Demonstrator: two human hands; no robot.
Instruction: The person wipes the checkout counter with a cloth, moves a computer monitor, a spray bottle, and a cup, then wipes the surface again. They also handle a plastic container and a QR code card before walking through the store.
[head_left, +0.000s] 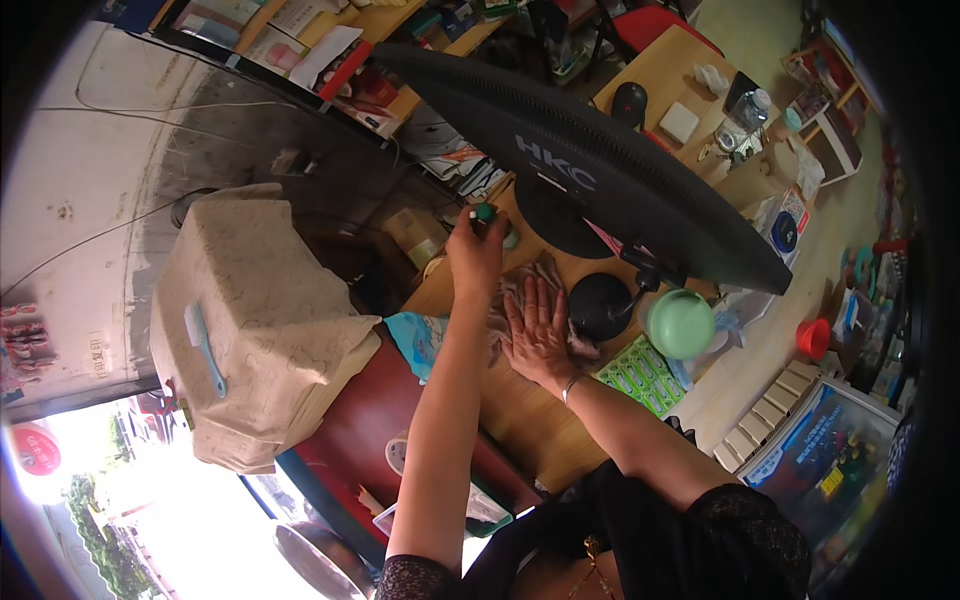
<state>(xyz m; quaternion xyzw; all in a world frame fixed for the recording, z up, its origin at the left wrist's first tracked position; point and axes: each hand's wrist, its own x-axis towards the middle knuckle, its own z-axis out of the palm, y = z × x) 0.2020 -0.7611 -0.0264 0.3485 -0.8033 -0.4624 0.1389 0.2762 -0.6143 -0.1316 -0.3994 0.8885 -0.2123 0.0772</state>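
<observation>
My left hand (477, 259) is closed around a small container with a dark green cap (484, 213); most of its body is hidden by my fingers. My right hand (538, 330) lies flat, fingers spread, on a crumpled brownish cloth (551, 271) on the wooden desk (525, 420). Right of that hand is a round black base (600, 306), close to the cloth. Behind both hands, a black HKC monitor (577, 157) leans across the view, its back towards me. A green blister-like pack (641, 375) lies near my right wrist.
A light green lidded container (680, 323) stands beside the round base. Left of my arm are a blue packet (417, 341) and a cloth-covered object (255, 300) with a blue brush (204, 349) on top. A glass-topped case (825, 442) is at right.
</observation>
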